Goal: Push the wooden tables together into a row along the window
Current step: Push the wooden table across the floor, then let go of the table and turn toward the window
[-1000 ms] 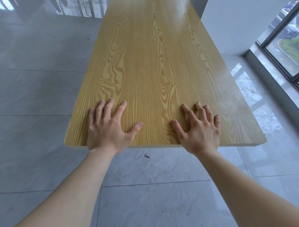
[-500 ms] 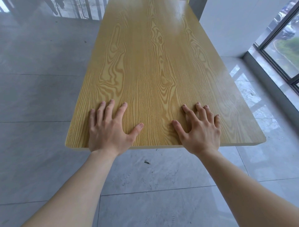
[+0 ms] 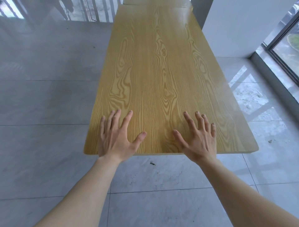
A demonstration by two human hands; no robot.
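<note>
I am pressing left hand [image 3: 115, 142] and right hand [image 3: 199, 142], both flat with fingers spread and grasping nothing, on the tabletop [image 3: 155, 68], whose long axis is running straight ahead of them toward the next table [image 3: 155, 2].

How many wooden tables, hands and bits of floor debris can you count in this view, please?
Wooden tables: 2, the near table and a second table at its far end
Hands: 2, left hand and right hand
Dark debris on the floor: 1
Total: 5

Soft window daylight, glossy floor glare
</note>
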